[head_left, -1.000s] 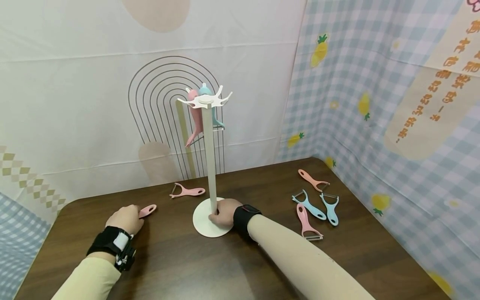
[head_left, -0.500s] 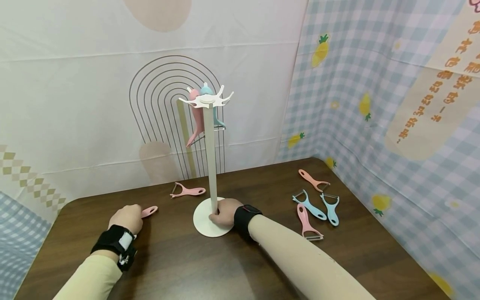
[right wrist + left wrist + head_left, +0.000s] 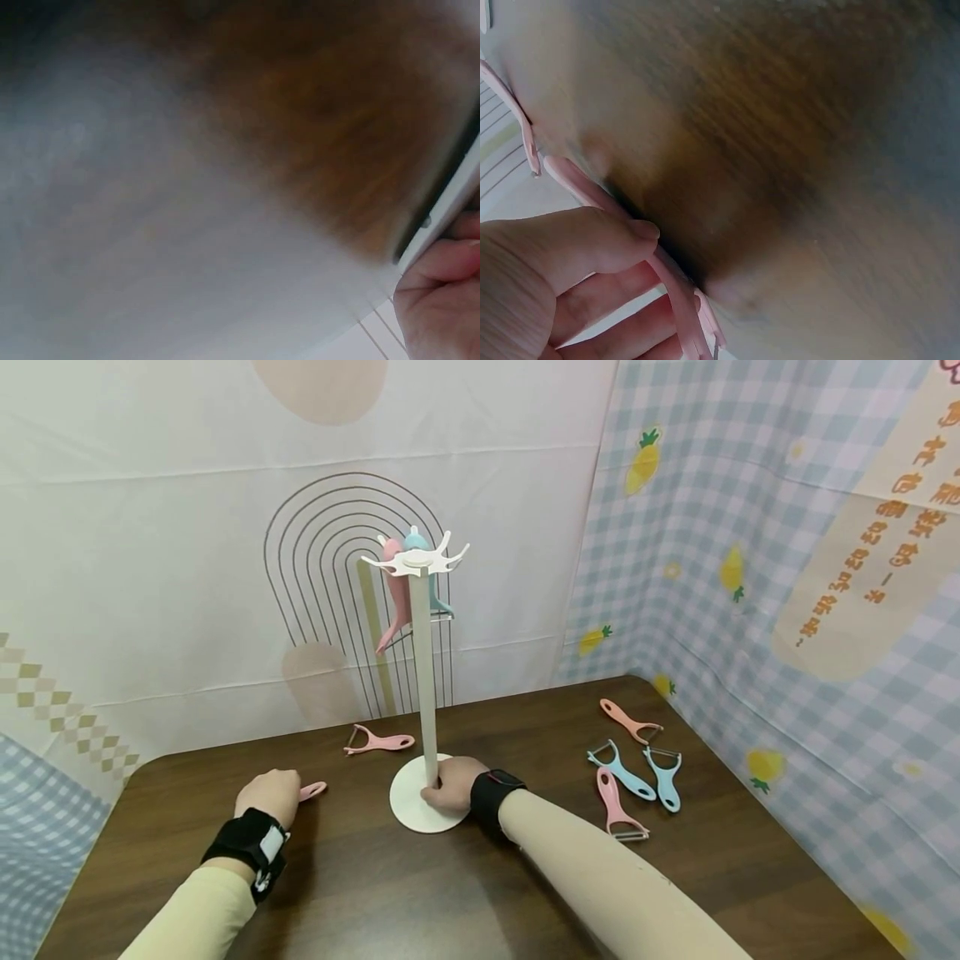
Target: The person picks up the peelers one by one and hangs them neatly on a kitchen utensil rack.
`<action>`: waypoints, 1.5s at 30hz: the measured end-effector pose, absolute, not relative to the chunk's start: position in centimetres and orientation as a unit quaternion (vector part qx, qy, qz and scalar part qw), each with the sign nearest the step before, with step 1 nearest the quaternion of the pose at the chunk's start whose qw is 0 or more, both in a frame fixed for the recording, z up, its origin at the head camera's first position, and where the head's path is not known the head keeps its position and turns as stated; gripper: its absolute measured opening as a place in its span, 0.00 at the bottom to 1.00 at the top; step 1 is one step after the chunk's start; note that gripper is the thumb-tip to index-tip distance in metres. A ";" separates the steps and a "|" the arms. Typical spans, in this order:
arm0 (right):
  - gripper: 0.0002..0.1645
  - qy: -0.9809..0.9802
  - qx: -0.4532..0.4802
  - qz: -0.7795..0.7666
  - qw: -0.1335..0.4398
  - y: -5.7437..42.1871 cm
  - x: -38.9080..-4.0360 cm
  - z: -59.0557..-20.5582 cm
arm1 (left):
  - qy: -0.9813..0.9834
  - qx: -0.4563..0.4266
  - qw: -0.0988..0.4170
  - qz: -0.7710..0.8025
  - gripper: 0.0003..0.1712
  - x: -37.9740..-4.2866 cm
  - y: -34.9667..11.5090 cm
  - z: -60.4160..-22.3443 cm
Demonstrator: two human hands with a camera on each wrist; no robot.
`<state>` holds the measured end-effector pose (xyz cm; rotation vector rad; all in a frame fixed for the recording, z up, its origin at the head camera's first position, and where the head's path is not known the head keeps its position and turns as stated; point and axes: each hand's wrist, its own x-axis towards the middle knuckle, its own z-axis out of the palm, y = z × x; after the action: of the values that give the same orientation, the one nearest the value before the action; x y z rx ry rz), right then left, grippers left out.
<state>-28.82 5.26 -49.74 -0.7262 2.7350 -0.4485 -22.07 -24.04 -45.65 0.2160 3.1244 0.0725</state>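
My left hand (image 3: 268,798) pinches a pink Y-shaped peeler (image 3: 676,289) low over the table at the left. In the left wrist view the thumb presses the handle, with fingers on its other side; in the head view only the handle's end shows. My right hand (image 3: 454,783) holds the foot of a white hook stand (image 3: 422,668), beside its pole. The right wrist view catches just part of this hand at the edge of the white base (image 3: 442,217). From the stand's rear hooks hang a pink peeler (image 3: 394,597) and a light blue peeler (image 3: 437,597).
Behind the stand's base, to its left, lies another pink peeler (image 3: 381,742). At the right of the brown table (image 3: 360,885) are an orange peeler (image 3: 622,717), two light blue peelers (image 3: 628,774) and a pink peeler (image 3: 612,797). Cloth-covered walls (image 3: 510,568) border the table.
My left hand has shifted a little to the right along with the pink peeler, whose handle now shows less. The right hand keeps its place at the stand's foot.
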 end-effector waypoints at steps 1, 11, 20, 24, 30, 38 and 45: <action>0.17 0.946 -0.252 -0.153 0.138 5.3 -28.8 -49.8 | 0.997 0.070 0.007 0.024 0.12 -22.1 -24.1 -45.8; 0.19 0.946 -0.260 -0.142 0.133 5.7 -28.9 -50.4 | 0.998 0.060 0.002 0.028 0.04 -22.4 -24.1 -46.5; 0.21 0.947 -0.255 -0.139 0.138 5.6 -28.9 -50.1 | 0.998 0.061 -0.021 0.025 0.06 -22.3 -24.3 -46.6; 0.21 0.946 -0.252 -0.138 0.147 5.5 -28.8 -49.6 | 0.997 0.062 -0.021 0.027 0.05 -22.3 -24.4 -46.8; 0.21 0.946 -0.247 -0.140 0.155 5.4 -28.6 -49.2 | 0.996 0.069 -0.009 0.047 0.06 -22.1 -25.3 -46.7; 0.21 0.946 -0.250 -0.140 0.150 5.5 -29.0 -49.7 | 0.988 0.074 -0.064 0.116 0.03 -22.4 -25.9 -45.9; 0.22 0.947 -0.242 -0.142 0.158 5.3 -28.8 -49.2 | 0.974 0.087 -0.147 0.149 0.04 -22.8 -24.4 -43.4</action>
<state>-28.85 5.27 -49.24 -0.6929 2.7078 -0.4070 -22.82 -24.43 -43.42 0.3037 3.3840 0.5160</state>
